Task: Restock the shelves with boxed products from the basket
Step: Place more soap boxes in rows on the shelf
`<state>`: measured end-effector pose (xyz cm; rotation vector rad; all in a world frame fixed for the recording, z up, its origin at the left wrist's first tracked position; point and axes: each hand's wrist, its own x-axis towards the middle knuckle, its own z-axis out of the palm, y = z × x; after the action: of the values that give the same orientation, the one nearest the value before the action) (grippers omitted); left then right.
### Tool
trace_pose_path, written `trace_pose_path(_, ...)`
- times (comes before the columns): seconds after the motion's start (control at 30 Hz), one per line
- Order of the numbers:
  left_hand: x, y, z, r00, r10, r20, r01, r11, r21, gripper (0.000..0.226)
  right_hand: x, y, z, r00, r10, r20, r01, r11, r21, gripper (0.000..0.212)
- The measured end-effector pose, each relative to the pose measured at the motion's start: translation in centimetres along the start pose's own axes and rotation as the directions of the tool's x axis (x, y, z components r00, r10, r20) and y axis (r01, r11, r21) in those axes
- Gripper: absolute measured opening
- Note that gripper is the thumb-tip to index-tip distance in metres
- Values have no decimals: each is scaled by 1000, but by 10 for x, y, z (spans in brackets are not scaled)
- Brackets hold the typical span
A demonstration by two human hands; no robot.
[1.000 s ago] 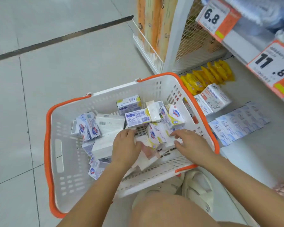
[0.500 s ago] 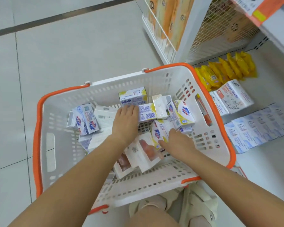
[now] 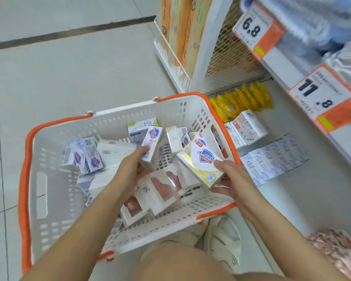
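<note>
So the person's got a box in each hand, both lifted just above the pile in the basket (image 3: 130,118). The right hand (image 3: 234,183) grips a yellow-and-white soap box (image 3: 201,161), thumb on the top face and fingers curled under its near end. The left hand (image 3: 130,171) pinches a narrower white soap box (image 3: 152,145) by its lower end, tilted upright. These look like light, stiff cardboard cartons, probably glossy and a bit slick, so holding across the short sides or flat faces seems the safe bet; squeezing hard could dent a corner. Plenty more boxes lie loose in the basket under both hands. The bottom shelf (image 3: 292,189) sits just right of the basket, with rows of blue-white boxes (image 3: 272,161) already lined up there.
</note>
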<state>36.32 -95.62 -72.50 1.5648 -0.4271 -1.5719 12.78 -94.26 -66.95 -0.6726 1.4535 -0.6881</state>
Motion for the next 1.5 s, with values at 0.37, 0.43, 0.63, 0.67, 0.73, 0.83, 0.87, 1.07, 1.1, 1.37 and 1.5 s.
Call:
trace_pose_path(0.37, -134, 64, 22, 834, 73, 546, 212, 872, -441, 54, -97, -55, -19, 964, -261, -47, 264, 961, 77, 9)
trace_pose_path(0.43, -147, 71, 25, 799, 112, 591, 190, 886, -423, 56, -115, -62, -21, 953, -299, -44, 301, 950, 82, 15)
trace_pose_path(0.63, -184, 79, 45, 785, 202, 586, 43, 926, -376, 63, -157, -69, -33, 936, -341, -82, 350, 926, 143, 10)
trace_pose_path(0.67, -190, 79, 49, 791, 214, 573, 19, 928, -372, 55, -162, -69, -36, 932, -350, -91, 360, 921, 147, 8)
trace_pose_path(0.73, -199, 81, 57, 817, 216, 534, -12, 933, -359, 41, -171, -69, -40, 924, -367, -105, 380, 914, 145, 8)
trace_pose_path(0.83, -212, 87, 68, 843, 233, 486, -105, 955, -277, 41, -182, -70, -45, 913, -388, -125, 404, 902, 150, 7)
trace_pose_path(0.87, -218, 89, 72, 839, 248, 485, -145, 960, -240, 39, -185, -70, -46, 907, -399, -131, 417, 896, 156, 7)
trace_pose_path(1.07, -247, 92, 91, 821, 262, 507, -231, 965, -124, 23, -203, -71, -54, 867, -465, -180, 495, 847, 193, 11)
trace_pose_path(1.1, -251, 93, 93, 822, 261, 505, -233, 965, -120, 27, -205, -71, -55, 863, -469, -188, 501, 841, 201, 11)
trace_pose_path(1.37, -268, 100, 101, 828, 272, 491, -219, 962, -164, 29, -216, -76, -63, 844, -484, -232, 530, 821, 213, 14)
trace_pose_path(1.5, -273, 100, 105, 838, 312, 447, -229, 945, -232, 22, -220, -74, -63, 838, -503, -212, 542, 813, 214, 17)
